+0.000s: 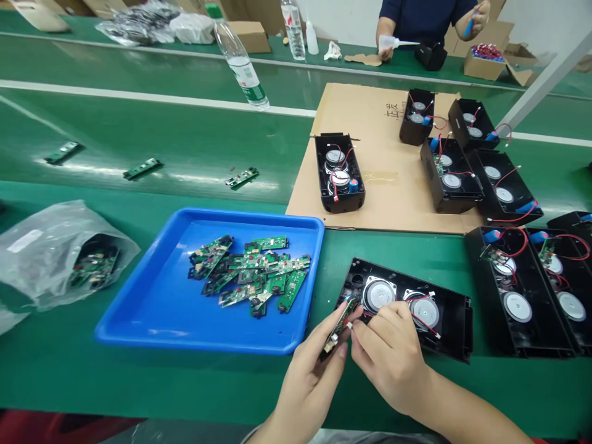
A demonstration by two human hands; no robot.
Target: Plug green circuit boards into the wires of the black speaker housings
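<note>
My left hand [311, 373] grips a narrow green circuit board [341, 327] on edge, with white sockets along it. My right hand [391, 351] is closed in a pinch on a small white wire connector [349, 325] right beside the board; whether it is seated in a socket I cannot tell. Just beyond both hands lies a black speaker housing [444, 339], open side up, partly covered by my right hand. Inside it are two round speakers [379, 296] and red wires with white plugs.
A blue tray [134, 336] of loose circuit boards stands left, beside a plastic bag [41, 259] of boards. More speaker housings [340, 172] stand on cardboard [370, 117] and at right. Single boards [242, 177] and a water bottle [245, 71] lie beyond. A co-worker [420, 24] works opposite.
</note>
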